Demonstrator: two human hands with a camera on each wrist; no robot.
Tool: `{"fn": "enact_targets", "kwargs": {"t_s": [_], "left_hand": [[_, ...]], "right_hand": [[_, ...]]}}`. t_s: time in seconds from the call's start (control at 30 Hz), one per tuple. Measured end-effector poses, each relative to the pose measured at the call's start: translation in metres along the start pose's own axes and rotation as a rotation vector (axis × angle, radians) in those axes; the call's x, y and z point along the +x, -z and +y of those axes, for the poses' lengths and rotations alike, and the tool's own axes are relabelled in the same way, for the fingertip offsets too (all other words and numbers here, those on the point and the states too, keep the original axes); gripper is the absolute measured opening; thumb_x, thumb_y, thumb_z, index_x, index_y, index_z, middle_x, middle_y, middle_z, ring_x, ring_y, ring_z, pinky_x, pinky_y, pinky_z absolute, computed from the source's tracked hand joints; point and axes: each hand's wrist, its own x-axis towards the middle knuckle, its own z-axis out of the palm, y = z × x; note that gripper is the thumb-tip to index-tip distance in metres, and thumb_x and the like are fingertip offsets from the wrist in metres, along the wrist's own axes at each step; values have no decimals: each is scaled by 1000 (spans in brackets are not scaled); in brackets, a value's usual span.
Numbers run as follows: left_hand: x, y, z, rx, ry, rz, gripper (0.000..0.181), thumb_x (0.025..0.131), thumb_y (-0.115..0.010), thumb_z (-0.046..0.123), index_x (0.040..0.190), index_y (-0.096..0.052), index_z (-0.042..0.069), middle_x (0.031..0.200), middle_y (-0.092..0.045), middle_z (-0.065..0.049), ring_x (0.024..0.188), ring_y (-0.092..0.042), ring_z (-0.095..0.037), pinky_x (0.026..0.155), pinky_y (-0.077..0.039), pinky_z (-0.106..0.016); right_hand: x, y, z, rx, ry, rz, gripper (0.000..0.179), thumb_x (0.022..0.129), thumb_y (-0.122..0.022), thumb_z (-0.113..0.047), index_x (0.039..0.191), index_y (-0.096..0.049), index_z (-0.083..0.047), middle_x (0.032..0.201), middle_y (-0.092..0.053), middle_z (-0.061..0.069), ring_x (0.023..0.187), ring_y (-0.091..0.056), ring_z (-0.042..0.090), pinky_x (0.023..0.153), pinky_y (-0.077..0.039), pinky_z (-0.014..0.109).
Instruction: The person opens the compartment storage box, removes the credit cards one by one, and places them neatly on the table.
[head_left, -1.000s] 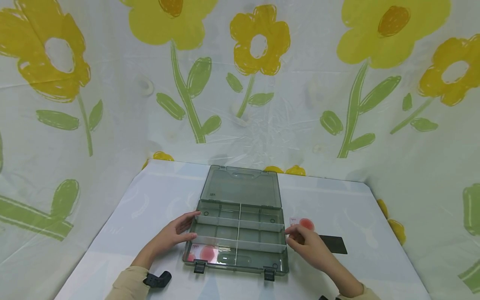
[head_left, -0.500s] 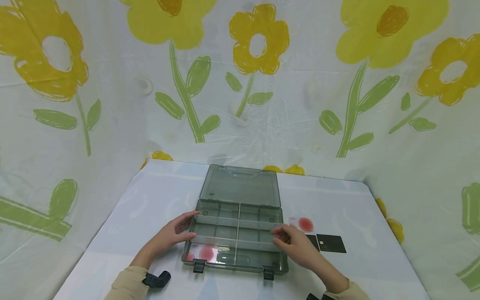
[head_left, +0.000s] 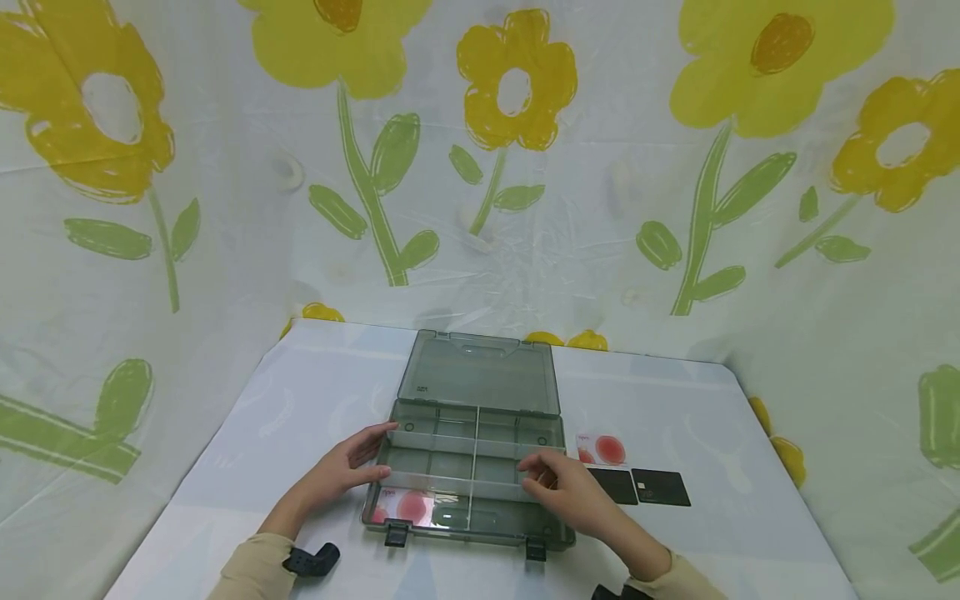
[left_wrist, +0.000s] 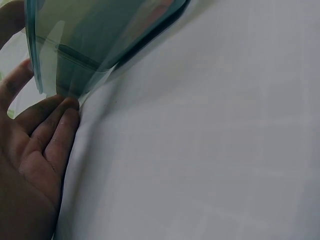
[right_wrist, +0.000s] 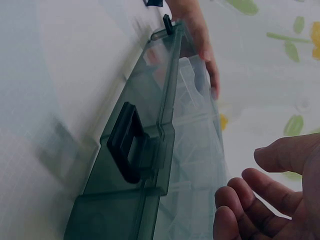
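A translucent grey-green divided plastic box (head_left: 472, 533) lies with its lid (head_left: 480, 375) folded back. White dividers split its tray into several compartments. In the front left compartment lies a white card with red circles (head_left: 405, 506). My left hand (head_left: 345, 462) rests against the box's left side, fingers fairly straight and spread from the thumb. The left wrist view shows those fingers (left_wrist: 62, 135) touching the box wall from outside. My right hand (head_left: 566, 492) hovers over the box's right side, fingers loosely bent. In the right wrist view nothing lies between its thumb and fingers.
Right of the box, a second red-circled card (head_left: 609, 450) lies on the white table (head_left: 337, 367). Two black cards lie in front of it, one (head_left: 615, 486) partly behind my right hand, the other (head_left: 662, 488) in full view. Two dark latches (right_wrist: 127, 142) stick out along the box's front.
My right hand has moved left, from the box's right edge to above its right compartments, uncovering the nearer black card. My left hand and the box have stayed in place.
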Motion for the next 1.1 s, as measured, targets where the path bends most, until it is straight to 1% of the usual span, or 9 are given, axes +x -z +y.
{"fn": "enact_targets", "kwargs": {"t_s": [0.1,0.3,0.37,0.5,0.6,0.73,0.9,1.0,1.1], "left_hand": [[1,0,0,-6,1,-1,69,95,-74,17,156,-40,11,160,-37,-18,149,-28,-43,121,-31,-29],[1,0,1,-5,-2,-9,68,96,-73,17,156,-40,11,160,-36,-19,149,-28,-44,121,-28,-41],[0,0,0,-12,8,-9,69,96,-73,17,156,-40,12,161,-35,-18,149,-27,-43,121,-29,-39],[1,1,0,-16,2,-9,68,96,-73,16,156,-40,12,161,-36,-18,149,-27,-44,121,-30,-31],[1,0,0,-11,-8,-9,68,96,-72,15,155,-40,10,160,-36,-20,149,-28,-45,121,-31,-29],[0,1,1,-13,-8,-11,68,96,-72,15,156,-40,10,160,-35,-20,149,-27,-45,120,-31,-23],[0,1,1,-22,20,-9,70,95,-73,17,156,-39,12,162,-34,-18,149,-26,-42,116,-30,-13],[0,1,2,-22,33,-7,70,95,-74,17,156,-39,13,162,-34,-17,150,-27,-41,115,-29,-11],[0,0,2,-20,31,-8,70,95,-73,17,156,-39,12,162,-34,-18,150,-26,-42,116,-29,-12]], "right_hand": [[3,-3,-3,1,9,-10,20,99,-68,-22,113,-70,-8,93,-64,-7,80,-59,7,67,-55,24],[7,-10,-10,7,39,-33,20,99,-67,-21,114,-70,-8,93,-64,-8,80,-59,7,67,-55,24],[9,-12,-13,3,48,-36,20,99,-67,-22,114,-70,-8,93,-64,-8,79,-59,6,67,-55,24],[12,-17,-17,7,59,-48,20,100,-66,-22,114,-70,-8,93,-64,-9,80,-59,5,67,-54,23],[14,-20,-18,19,73,-54,21,100,-65,-22,114,-70,-8,93,-64,-9,79,-59,5,67,-54,23],[17,-23,-21,26,80,-60,22,101,-65,-24,116,-70,-8,94,-64,-9,79,-58,5,67,-54,23],[22,-27,-25,41,74,-71,22,100,-65,-22,116,-69,-7,94,-63,-8,80,-58,5,66,-53,22],[25,-30,-29,55,78,-81,21,100,-66,-20,116,-70,-6,94,-64,-8,79,-58,6,66,-53,22],[28,-34,-32,67,92,-93,21,99,-66,-20,115,-70,-6,93,-64,-8,79,-58,5,66,-53,21]]}}
